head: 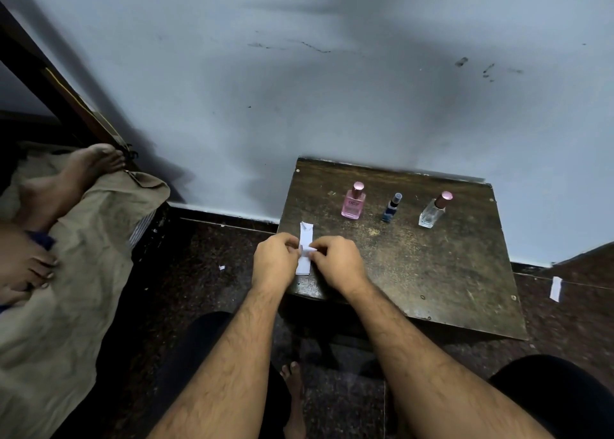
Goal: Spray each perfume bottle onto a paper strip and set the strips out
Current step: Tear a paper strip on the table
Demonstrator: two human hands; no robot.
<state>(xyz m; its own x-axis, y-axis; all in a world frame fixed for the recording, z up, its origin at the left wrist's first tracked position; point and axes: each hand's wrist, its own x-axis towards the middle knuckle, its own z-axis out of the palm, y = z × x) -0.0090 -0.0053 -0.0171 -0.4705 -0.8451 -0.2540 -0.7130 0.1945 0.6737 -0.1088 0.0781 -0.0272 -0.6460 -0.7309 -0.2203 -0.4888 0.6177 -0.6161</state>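
A white paper strip [305, 247] lies at the table's [432, 272] near-left edge, pinched by the left hand [274, 261] and right hand [335, 261]. Behind stand 3 bottles: pink bottle [354, 201], blue bottle [391, 207], clear bottle [433, 211], apart.

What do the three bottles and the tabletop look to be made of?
Pink square bottle and clear square bottle: see-through, likely glass, with glossy pink caps. Small blue spray bottle: glass or plastic, unclear. Dark worn tabletop: probably wood board, with a scuffed matte finish.
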